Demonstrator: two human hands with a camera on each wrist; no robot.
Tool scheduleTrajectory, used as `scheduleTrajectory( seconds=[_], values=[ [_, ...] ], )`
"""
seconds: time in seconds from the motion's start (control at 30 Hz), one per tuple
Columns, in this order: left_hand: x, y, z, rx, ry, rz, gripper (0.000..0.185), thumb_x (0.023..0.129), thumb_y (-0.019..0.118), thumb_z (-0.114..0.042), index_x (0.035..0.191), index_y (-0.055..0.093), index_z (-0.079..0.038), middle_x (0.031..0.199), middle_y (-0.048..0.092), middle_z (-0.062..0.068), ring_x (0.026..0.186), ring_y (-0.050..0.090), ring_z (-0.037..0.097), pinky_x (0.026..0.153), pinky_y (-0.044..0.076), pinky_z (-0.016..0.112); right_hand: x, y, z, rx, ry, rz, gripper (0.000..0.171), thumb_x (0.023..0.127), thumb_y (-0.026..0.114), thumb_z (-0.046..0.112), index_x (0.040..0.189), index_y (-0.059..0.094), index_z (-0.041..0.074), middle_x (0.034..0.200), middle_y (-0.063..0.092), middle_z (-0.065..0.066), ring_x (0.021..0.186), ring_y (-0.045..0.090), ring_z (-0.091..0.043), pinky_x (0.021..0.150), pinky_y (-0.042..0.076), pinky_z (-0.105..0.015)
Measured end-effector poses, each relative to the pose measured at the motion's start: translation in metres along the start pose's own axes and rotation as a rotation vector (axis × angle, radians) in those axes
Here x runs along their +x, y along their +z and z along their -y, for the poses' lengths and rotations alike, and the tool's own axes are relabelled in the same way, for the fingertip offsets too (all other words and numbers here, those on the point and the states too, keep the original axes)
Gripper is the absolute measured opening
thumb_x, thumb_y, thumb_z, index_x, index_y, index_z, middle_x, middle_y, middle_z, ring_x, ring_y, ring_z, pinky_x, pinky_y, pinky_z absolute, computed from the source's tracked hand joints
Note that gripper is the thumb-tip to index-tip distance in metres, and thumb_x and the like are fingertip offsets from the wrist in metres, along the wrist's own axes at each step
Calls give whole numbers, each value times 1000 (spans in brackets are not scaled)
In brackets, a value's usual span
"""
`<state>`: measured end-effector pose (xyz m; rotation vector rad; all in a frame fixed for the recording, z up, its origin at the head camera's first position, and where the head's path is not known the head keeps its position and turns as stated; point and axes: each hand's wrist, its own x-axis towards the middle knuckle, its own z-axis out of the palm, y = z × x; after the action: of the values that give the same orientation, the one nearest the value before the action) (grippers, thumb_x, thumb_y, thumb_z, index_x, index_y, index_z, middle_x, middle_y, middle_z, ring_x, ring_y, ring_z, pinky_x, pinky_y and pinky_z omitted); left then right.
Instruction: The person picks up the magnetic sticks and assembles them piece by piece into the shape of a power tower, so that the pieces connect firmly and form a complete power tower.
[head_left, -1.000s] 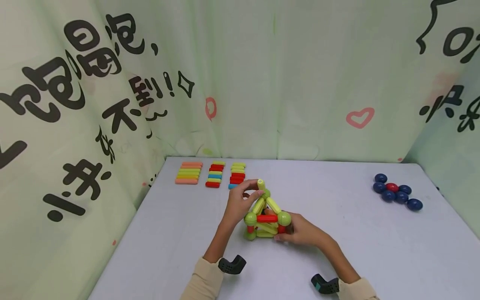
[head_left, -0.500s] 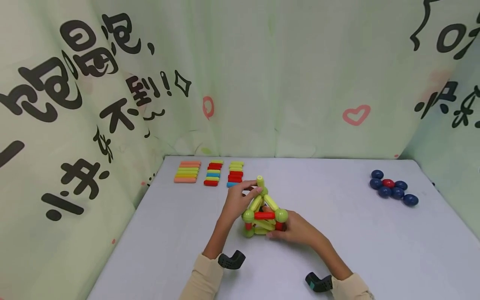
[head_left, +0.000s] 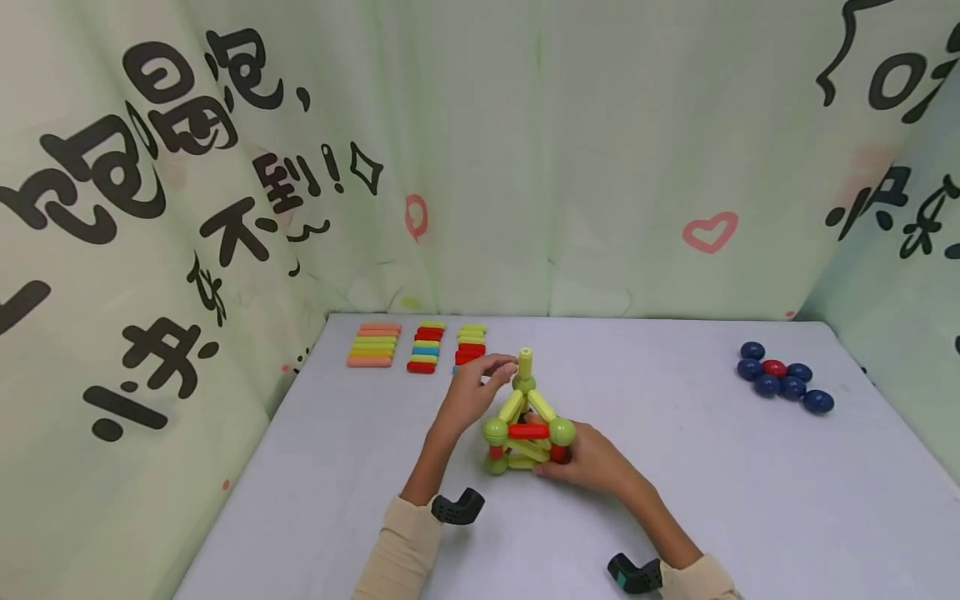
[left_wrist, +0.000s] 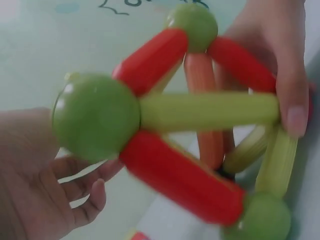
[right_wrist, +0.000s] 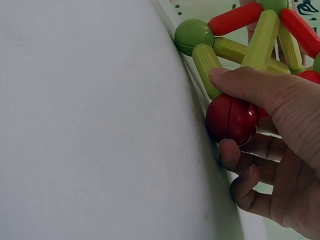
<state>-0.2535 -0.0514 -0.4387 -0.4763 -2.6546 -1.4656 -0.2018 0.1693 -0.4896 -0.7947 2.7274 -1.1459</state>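
A ball-and-stick model (head_left: 528, 431) of green balls with yellow-green and red sticks stands in the middle of the table. From its top ball, a yellow-green stick (head_left: 526, 363) points upward. My right hand (head_left: 596, 458) grips the model's lower right side. In the right wrist view, its thumb lies on a yellow-green stick (right_wrist: 204, 62) and its fingers are curled beside a red ball (right_wrist: 232, 120). My left hand (head_left: 467, 398) is just left of the upright stick, its fingers loosely bent and holding nothing. An orange stick (left_wrist: 200, 75) shows inside the model in the left wrist view.
Three rows of loose sticks lie at the back left: orange and yellow ones (head_left: 374, 345), a mixed row (head_left: 426, 350) and another mixed row (head_left: 471, 337) partly behind my left hand. Several dark blue balls (head_left: 793, 387) and a red ball (head_left: 775, 368) lie far right. Curtains surround the table.
My left hand has let go of the top of the model and drawn slightly left. The right hand keeps its grip on the model.
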Motion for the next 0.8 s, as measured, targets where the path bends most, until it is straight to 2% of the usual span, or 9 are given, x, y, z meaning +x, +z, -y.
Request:
scheduleTrajectory(
  seconds=[0.1,0.17,0.23,0.33,0.5,0.63,0.8],
  values=[
    [4,-7,12,98,-52,-72,29,99,58,-28,117,68,-9,111,69,8,102,64,23,88,55,38,-1,-2,-2,-10,33,-26,51,78,83,32,119,63,11,103,70,2,87,61,-7,77,53,-26],
    [6,-10,21,222,-108,-125,25,96,62,-23,116,69,-9,111,66,10,105,61,25,86,56,38,-2,-5,-6,-26,64,-50,50,78,82,33,119,63,11,102,70,2,87,60,-8,77,52,-28],
    [10,-12,31,341,-157,-148,26,94,66,-19,117,69,-10,114,62,13,107,58,26,83,57,37,-4,-9,-10,-35,98,-77,49,78,82,32,118,63,11,102,69,1,87,59,-9,78,51,-30],
    [15,-13,45,481,-205,-127,32,91,69,-20,123,67,-13,119,56,15,113,53,27,82,57,36,-7,-16,-18,-56,136,-114,46,79,82,31,114,62,9,98,67,0,84,57,-11,74,50,-29],
    [21,-10,63,543,-228,-38,34,89,72,-21,123,66,-16,119,50,11,111,48,24,80,56,33,-8,-22,-27,-79,155,-140,46,80,81,31,114,61,8,97,67,-3,81,55,-13,70,48,-28],
    [23,-5,70,594,-193,6,29,88,73,-24,115,65,-15,118,51,10,109,49,23,81,56,33,-5,-24,-31,-85,157,-153,50,80,80,33,117,60,6,97,67,-5,80,54,-14,68,47,-28],
    [19,-2,71,711,-75,30,26,86,75,-25,108,67,-12,112,60,9,100,56,22,80,56,30,3,-25,-35,-73,169,-164,54,80,80,32,120,58,3,97,66,-9,80,54,-17,68,48,-29]
  ],
)
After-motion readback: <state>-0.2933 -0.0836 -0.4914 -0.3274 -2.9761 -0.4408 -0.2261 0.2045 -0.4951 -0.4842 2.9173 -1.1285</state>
